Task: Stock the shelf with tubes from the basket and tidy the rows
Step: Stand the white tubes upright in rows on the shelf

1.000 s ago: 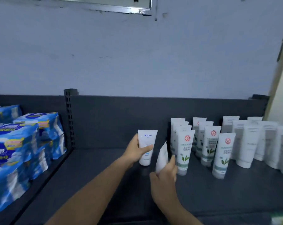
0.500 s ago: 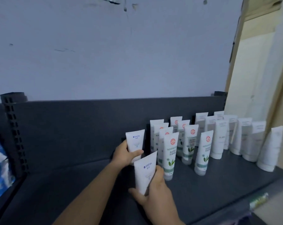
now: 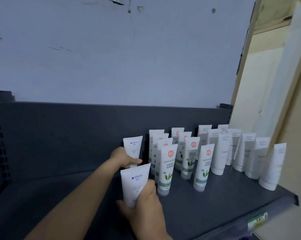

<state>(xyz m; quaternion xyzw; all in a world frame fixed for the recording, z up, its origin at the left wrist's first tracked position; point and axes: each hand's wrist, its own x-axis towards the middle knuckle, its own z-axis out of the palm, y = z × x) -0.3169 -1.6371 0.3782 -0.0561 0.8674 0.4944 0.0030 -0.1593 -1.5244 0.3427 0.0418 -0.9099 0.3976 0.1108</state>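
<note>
My right grip [image 3: 142, 203] clamps a tube [image 3: 135, 182] upright; my left grip [image 3: 123, 157] clamps another tube [image 3: 133, 148] at twelve o'clock, so mine stands directly in front.

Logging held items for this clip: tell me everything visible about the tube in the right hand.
The front tube is white, matte, plastic-looking, with small blue lettering and a flat crimped end up. It stands upright, slightly tilted, low over the dark shelf. The right hand wraps its lower part, hiding the cap. It stands left of the green-leaf tubes.
</note>
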